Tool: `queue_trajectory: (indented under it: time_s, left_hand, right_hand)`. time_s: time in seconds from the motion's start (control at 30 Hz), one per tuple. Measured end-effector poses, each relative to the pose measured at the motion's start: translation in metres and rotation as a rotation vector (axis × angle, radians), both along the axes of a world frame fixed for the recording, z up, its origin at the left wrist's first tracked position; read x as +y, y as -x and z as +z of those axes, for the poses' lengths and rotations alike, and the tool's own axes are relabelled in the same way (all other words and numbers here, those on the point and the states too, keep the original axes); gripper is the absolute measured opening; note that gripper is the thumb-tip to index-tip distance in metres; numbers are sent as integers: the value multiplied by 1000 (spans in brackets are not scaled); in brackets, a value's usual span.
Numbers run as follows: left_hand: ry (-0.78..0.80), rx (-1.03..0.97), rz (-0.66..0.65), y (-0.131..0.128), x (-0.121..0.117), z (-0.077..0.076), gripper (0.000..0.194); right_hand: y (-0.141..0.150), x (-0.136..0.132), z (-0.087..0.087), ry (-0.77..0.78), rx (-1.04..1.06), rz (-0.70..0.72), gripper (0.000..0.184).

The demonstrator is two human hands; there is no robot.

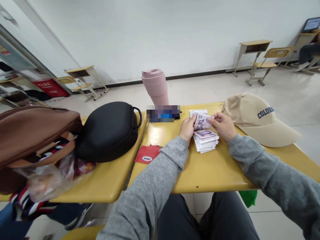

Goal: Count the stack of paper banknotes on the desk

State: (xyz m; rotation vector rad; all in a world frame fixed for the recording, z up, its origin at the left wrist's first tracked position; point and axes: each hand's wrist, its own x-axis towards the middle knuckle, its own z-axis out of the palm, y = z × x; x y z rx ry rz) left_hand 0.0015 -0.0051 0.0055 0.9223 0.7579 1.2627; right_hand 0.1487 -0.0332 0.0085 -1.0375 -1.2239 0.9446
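My left hand [187, 128] and my right hand [223, 126] hold a bent purple banknote [202, 121] between them above the yellow desk [212, 170]. Both hands pinch the note with closed fingers. Just below it lies a fanned pile of banknotes [206, 140] on the desk. Another small stack of notes [198, 112] lies flat behind my hands. Grey sleeves cover both my arms.
A beige cap [257, 118] lies right of my hands. A pink cup [156, 86] stands at the desk's far edge. A red packet [147, 154] lies by my left sleeve. A black case [108, 131] and brown bag [32, 133] fill the left desk. Other desks and chairs stand behind.
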Motion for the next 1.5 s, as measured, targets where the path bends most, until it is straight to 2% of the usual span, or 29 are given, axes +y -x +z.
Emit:
queue_trajectory:
  time_s: [0.17,0.5,0.9,1.13,1.5]
  left_hand:
    - [-9,12,23,1,-1,1,37]
    - [-1,15,30,1,-3,4,35]
    - [-13,4,20,1,-2,1,34]
    - [8,-8,26,1,-6,5,32]
    - [10,-20,13,1,-5,4,32]
  right_hand:
    - [1,-4,3,4,-3,67,31]
    - [1,-4,2,6,-17,111,32]
    - [-1,-7,8,-65,-83,52,33]
    - [-2,-9,9,-74,-143,50,36]
    - [2,-13,13,-91,-167,51,41]
